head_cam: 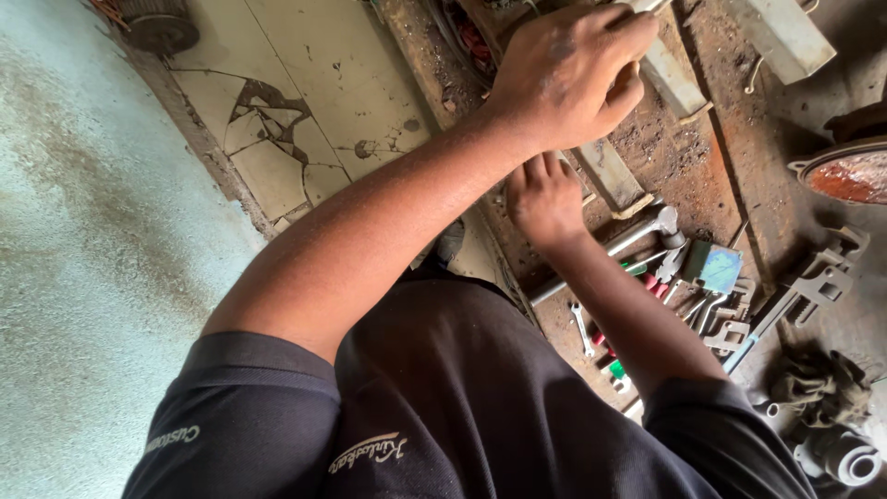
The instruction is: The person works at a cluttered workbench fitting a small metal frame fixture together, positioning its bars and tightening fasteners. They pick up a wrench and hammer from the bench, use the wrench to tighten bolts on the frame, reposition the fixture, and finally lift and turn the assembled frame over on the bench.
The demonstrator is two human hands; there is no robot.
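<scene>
We work on a rusty, gritty bench, and we take the hammer (647, 229) lying across it as our marker. Our left hand (565, 76) is well above the hammer, curled into a tight fist against the end of a pale bar (674, 81). The fingers are closed narrow, but we cannot tell what they pinch, since the knuckles hide it. Our right hand (545, 199) sits just left of the hammer's handle, fingers folded down toward the bench. We cannot tell whether it grips anything or only presses. A second pale bar (612, 173) lies between the two hands, just above the hammer. To the right of the hammer lie a pipe wrench (806, 288) and, lower down, a rag (825, 383), and below the hammer lies a small spanner (582, 329). To do this well, we judge the left wrist should stay straight over the bar while the right hand braces low, and both forearms should keep off the loose tools so nothing gets knocked.
</scene>
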